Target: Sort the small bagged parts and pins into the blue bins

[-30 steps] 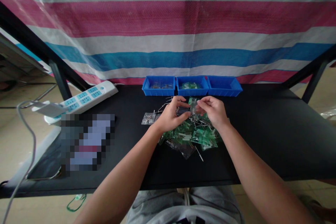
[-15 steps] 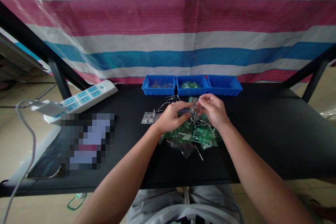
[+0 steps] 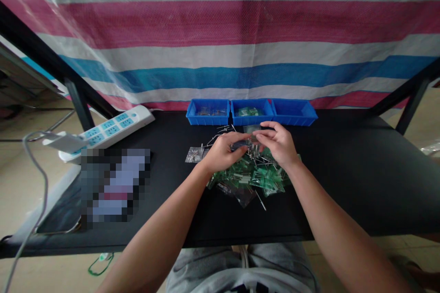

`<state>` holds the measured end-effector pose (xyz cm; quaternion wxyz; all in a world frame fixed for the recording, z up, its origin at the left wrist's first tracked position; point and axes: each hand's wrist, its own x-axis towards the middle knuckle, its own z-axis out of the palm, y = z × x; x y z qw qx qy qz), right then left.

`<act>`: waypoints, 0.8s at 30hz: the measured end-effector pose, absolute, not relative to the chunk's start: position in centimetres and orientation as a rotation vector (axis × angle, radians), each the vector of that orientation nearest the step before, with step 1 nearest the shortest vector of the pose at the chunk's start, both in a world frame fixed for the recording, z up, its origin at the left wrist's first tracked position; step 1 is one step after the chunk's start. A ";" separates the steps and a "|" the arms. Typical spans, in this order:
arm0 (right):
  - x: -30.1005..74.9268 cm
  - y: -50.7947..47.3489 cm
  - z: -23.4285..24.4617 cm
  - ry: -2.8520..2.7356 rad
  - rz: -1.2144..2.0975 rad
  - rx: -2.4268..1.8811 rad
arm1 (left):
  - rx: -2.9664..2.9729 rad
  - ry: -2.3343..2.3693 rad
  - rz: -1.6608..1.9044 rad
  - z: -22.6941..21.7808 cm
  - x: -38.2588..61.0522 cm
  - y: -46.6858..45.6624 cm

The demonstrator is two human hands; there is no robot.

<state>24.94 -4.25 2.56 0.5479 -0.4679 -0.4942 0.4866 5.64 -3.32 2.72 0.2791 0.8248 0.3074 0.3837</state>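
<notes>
Striped sheeting [image 3: 220,23] hangs behind a black table [image 3: 360,169]; pale floor tiles [image 3: 62,268] show below

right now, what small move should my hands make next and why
Perhaps steady the small plastic bag with the left hand, since that hand's fingertips and those of the right hand are close to it, and green packets lie nearby; whether it's gripped is unclear.

Left hand [image 3: 223,152] and right hand [image 3: 277,145] bare, forearms [image 3: 168,213] too. Past surface's near edge [image 3: 247,244]: grey cloth trousers [image 3: 197,263], creased, pale drawstring [image 3: 244,257] mid-waist. Lighter grey top [image 3: 213,279], angular black patches [image 3: 261,288] low center, partly cut off.
</notes>
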 end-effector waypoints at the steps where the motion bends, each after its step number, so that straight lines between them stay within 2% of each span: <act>1: 25.0 -4.2 2.5 -1.160 1.130 -1.131 | 2.221 0.886 1.046 2.6 5.5 -3.1; 10: 25.7 -3.7 1.8 -1.202 0.969 -1.260 | 2.213 1.819 1.048 2.5 1.7 -0.6; 24: 26.5 -3.6 1.5 -1.322 0.788 -1.334 | 2.082 1.903 0.927 1.8 0.5 0.4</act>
